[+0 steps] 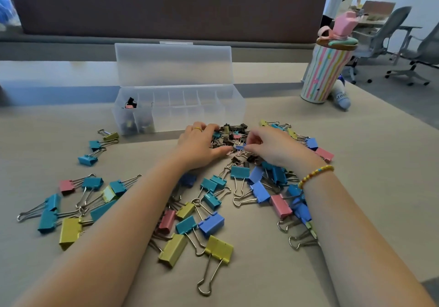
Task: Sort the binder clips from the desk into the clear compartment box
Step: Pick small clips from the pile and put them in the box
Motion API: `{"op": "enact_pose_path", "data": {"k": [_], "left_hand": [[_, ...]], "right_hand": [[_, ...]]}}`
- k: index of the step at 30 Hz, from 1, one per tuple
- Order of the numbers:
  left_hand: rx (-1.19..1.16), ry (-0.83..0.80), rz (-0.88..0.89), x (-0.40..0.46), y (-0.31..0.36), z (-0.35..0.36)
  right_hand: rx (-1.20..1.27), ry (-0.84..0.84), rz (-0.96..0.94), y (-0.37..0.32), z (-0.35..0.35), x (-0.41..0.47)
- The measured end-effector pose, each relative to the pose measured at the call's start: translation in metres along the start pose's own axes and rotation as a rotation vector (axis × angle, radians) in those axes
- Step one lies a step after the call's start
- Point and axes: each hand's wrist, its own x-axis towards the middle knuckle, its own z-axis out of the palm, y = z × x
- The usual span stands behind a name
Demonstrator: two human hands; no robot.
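My right hand (pixel 268 145) pinches a small blue binder clip (pixel 239 147) beside my curled left hand (pixel 202 145); the clear compartment box (pixel 190 114) lies just beyond, nearer my left.

The left hand (pixel 198 145) hides part of the small clip pile (pixel 234 135).

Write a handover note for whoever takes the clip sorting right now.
Left hand: resting on the pile of small clips, fingers curled into it.
Right hand: pinching a small blue clip.
Clear box: lid open, beyond the pile; a few small clips in its leftmost compartments, the rest look empty.
Left: nearly everything. Large clips are scattered over the desk.
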Motion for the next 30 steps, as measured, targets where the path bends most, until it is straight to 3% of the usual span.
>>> {"op": "enact_pose_path", "data": {"k": [3,7,14,20,23,26,30], "left_hand": [[-0.058,0.004,-0.004,-0.002,0.001,-0.001],[-0.146,-0.103,0.044,-0.009,0.005,-0.005],[-0.084,-0.257,0.075,-0.008,0.001,-0.009],[-0.241,-0.163,0.054,-0.003,-0.007,-0.009],[-0.266,-0.191,0.101,-0.003,-0.01,-0.011],[-0.26,-0.262,0.139,-0.004,-0.013,-0.013],[-0.301,-0.196,0.115,-0.002,-0.015,-0.01]], "right_hand": [[0.06,-0.035,-0.02,0.009,-0.013,-0.009],[-0.045,-0.153,-0.021,0.003,-0.007,-0.011],[-0.058,-0.092,0.007,-0.005,0.003,-0.006],[-0.014,0.038,0.037,-0.001,0.003,-0.001],[0.011,0.104,0.041,0.006,-0.004,-0.003],[-0.044,0.044,0.06,0.013,-0.01,-0.007],[-0.066,-0.059,0.069,0.015,-0.01,-0.009]]}}
